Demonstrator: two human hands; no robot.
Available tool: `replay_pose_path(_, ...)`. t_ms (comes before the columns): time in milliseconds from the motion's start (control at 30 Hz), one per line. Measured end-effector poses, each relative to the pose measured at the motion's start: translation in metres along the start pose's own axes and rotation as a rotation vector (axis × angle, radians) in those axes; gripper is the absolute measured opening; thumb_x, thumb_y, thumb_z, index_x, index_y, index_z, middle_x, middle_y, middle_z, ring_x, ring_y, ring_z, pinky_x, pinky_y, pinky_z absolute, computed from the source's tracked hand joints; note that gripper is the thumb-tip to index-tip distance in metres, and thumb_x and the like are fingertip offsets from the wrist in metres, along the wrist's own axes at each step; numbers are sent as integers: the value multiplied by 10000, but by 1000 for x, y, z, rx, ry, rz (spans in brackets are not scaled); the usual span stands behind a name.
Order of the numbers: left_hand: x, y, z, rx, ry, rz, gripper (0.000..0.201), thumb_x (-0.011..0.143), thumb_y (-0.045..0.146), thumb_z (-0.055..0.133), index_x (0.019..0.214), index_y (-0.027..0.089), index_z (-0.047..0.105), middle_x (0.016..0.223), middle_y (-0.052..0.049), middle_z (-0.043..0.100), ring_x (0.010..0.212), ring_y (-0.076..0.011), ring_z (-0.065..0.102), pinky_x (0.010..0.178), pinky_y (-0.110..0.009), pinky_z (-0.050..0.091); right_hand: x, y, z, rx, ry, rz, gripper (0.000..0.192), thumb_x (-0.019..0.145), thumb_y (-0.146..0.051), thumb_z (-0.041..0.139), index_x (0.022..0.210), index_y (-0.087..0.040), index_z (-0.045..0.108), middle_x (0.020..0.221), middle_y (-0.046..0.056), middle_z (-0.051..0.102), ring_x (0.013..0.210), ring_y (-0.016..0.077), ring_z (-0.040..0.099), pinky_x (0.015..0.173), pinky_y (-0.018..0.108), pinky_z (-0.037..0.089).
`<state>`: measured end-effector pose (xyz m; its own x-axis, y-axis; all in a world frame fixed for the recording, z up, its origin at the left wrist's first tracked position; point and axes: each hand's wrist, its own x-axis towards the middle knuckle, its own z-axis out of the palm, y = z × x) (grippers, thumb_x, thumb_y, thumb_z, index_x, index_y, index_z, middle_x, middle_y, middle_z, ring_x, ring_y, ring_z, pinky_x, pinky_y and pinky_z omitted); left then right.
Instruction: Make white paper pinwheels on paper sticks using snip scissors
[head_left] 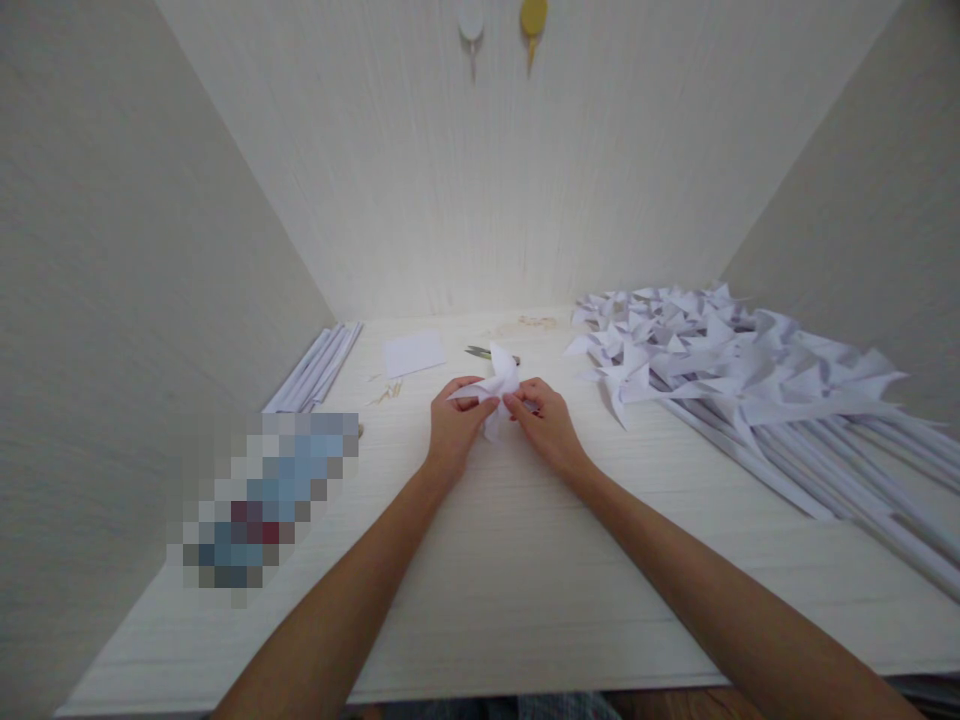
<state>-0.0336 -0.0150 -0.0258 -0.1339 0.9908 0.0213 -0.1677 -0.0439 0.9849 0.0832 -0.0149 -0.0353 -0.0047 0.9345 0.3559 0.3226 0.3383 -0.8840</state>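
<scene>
Fingers of both hands pinch a folded white paper piece point(496, 392) from either side: the left hand point(454, 425) grips its left flap between thumb and fingertips, and the right hand point(547, 422) presses its thumb and forefinger on the right part. The paper sits just above the table point(525, 590), near the middle of the far half, with both forearms stretched across the bare pale surface toward it.

Just behind the paper lie scissors point(487, 353), partly hidden by it. To their left is a flat white paper sheet point(414, 352), and near it a few small golden pins point(388, 393). Further left, against the wall, a bundle of rolled white paper sticks point(315, 368) lies lengthwise. A blurred, pixelated object point(270, 495) covers the left part of the table. On the right, well apart from the hands, a large heap of finished paper pinwheels point(720, 360) on long white stems spreads toward the near edge. Two hooks point(502, 25), one white and one yellow, hang on the back wall. No writing can be read anywhere.
</scene>
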Motion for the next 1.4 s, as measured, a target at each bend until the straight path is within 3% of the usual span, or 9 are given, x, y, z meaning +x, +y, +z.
replay_pose_path(700,0,-1,0,-36,22,-14,385,474,182,678,827,139,529,452,64,559,412,-82,498,442,-192,377,0,-2,-1,8,24,-12,152,687,-220,520,545,-169,536,700,29,487,684,143,486,512,239,397)
replay_pose_path(800,0,0,0,-40,23,-10,375,476,184,676,815,142,521,452,63,563,403,-78,493,436,-188,374,0,-2,-3,5,93,-6,125,640,-240,578,550,-174,521,704,22,493,702,151,492,563,261,409)
replay_pose_path(900,0,1,1,-30,15,-18,354,483,177,667,799,148,511,449,63,561,395,-74,491,428,-180,370,1,-3,-6,138,158,54,184,574,-248,635,621,-186,468,767,6,515,711,147,515,588,269,423)
replay_pose_path(1033,-2,1,1,43,-31,-42,348,506,170,644,820,164,495,468,53,573,390,-82,495,403,-176,358,1,-4,-7,425,90,175,332,533,-215,648,720,-215,374,812,-35,512,607,108,548,488,225,414)
replay_pose_path(1233,-3,-2,0,214,-48,-9,361,529,150,611,856,187,464,441,71,540,366,-77,466,372,-162,319,1,-3,-5,410,22,226,373,527,-170,621,743,-232,323,591,-89,477,486,99,518,419,201,377)
replay_pose_path(1400,-2,-1,0,164,-42,10,380,526,154,626,863,179,454,445,70,537,398,-89,494,394,-168,334,1,-1,-3,421,63,210,385,535,-180,618,750,-235,304,683,-80,456,455,71,488,427,217,407)
